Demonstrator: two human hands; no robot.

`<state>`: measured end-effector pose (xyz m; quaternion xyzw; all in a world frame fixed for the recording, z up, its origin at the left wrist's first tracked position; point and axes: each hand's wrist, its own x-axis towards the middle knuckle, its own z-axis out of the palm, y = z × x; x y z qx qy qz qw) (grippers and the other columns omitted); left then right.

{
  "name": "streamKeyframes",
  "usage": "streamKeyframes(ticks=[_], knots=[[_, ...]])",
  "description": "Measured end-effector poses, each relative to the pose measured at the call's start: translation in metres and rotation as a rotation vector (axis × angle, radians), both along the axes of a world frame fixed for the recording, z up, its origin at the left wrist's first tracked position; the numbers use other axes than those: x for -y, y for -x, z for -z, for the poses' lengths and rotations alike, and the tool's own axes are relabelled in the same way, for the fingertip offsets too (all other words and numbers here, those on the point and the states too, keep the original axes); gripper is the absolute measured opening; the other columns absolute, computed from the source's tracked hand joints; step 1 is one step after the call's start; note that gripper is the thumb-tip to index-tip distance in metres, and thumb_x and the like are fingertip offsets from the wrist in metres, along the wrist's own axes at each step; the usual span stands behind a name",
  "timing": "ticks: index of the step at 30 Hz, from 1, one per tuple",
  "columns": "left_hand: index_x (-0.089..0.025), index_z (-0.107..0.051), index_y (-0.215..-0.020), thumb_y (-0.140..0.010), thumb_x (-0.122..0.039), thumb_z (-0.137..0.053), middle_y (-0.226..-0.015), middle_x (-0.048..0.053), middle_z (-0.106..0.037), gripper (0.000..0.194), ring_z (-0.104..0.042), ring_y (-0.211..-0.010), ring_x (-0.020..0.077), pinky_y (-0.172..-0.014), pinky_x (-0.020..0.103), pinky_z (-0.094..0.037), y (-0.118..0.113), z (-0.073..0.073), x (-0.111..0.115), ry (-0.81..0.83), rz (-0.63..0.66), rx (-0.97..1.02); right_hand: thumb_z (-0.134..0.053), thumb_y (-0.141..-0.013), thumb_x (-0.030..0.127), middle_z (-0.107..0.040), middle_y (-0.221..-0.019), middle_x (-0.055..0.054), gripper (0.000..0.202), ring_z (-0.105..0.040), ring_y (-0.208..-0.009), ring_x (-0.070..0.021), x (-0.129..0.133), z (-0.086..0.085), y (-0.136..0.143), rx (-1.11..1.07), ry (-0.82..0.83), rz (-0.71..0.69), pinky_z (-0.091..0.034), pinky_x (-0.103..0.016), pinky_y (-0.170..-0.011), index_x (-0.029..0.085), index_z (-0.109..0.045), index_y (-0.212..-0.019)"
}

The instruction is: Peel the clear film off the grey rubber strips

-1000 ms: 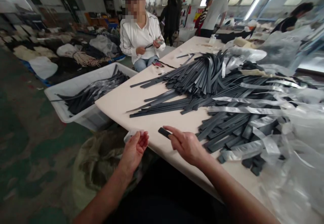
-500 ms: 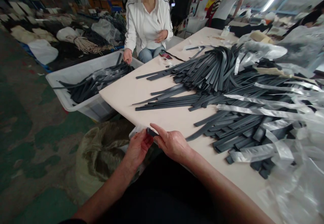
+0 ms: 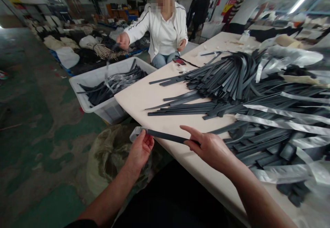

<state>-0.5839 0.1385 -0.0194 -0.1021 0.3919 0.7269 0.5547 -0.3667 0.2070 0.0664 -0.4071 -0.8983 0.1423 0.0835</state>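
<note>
Between my two hands a dark grey flat strip (image 3: 166,136) is stretched over the table's near edge. My left hand (image 3: 141,148) is closed, pinching the strip's left end, where a clear plastic sleeve (image 3: 135,132) sticks out past the fingers. With thumb and fingers my right hand (image 3: 206,145) grips the strip further along, its index finger pointing out to the left. Beyond my right hand lies a heap of similar dark strips (image 3: 247,142), some in clear plastic sleeves (image 3: 273,123).
Across the table (image 3: 134,95) sits a person in a white jacket (image 3: 167,32), one hand raised over a white bin (image 3: 85,106) of dark strips. A larger strip bundle (image 3: 221,77) and a phone (image 3: 179,61) lie on the table. Below my left hand is a pale sack (image 3: 103,166).
My right hand has moved right along the strip, away from my left hand, so a longer stretch shows between them. The other person's hand has risen from the bin. The view has shifted left.
</note>
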Motion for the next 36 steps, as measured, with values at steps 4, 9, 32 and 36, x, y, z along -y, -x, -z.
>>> streamKeyframes(ticks=[4,9,32,36], knots=[[-0.011,-0.068,-0.087,-0.091,-0.014,-0.061,-0.078,0.005,-0.073,0.008,-0.068,-0.066,0.0126,-0.058,0.022,-0.057,-0.028,-0.005,0.007,-0.042,0.102,0.104,-0.055,-0.092,0.028,-0.077,-0.079,-0.002,0.046,-0.073,-0.070,-0.0214,0.003,0.005,0.024,0.056,-0.079,-0.085,-0.042,-0.025,-0.057,0.028,-0.053,-0.138],[-0.011,-0.067,-0.086,-0.093,-0.014,-0.057,-0.076,0.005,-0.072,0.013,-0.068,-0.063,0.0115,-0.056,0.021,-0.057,-0.028,-0.006,0.008,-0.037,0.103,0.119,-0.056,-0.091,0.027,-0.078,-0.080,-0.004,0.047,-0.074,-0.071,-0.0233,0.008,-0.005,0.036,0.056,-0.046,-0.112,-0.044,-0.027,-0.057,0.026,-0.053,-0.138],[-0.012,-0.069,-0.089,-0.102,-0.017,-0.035,-0.080,0.007,-0.074,0.037,-0.071,-0.074,0.0146,-0.068,0.027,-0.058,0.005,-0.027,0.012,-0.223,0.034,0.245,-0.060,-0.089,0.024,-0.078,-0.090,0.000,0.032,-0.075,-0.074,-0.0209,0.026,-0.021,0.016,-0.054,-0.051,-0.167,-0.051,-0.026,-0.061,0.029,-0.064,-0.120],[-0.012,-0.066,-0.085,-0.097,-0.017,-0.039,-0.078,0.006,-0.069,0.030,-0.068,-0.073,0.0163,-0.070,0.030,-0.057,0.001,-0.026,0.016,-0.406,0.117,0.353,-0.053,-0.091,0.023,-0.076,-0.099,0.000,0.032,-0.073,-0.082,-0.0191,0.032,-0.019,0.018,-0.108,0.103,-0.143,-0.050,-0.026,-0.066,0.030,-0.063,-0.120]])
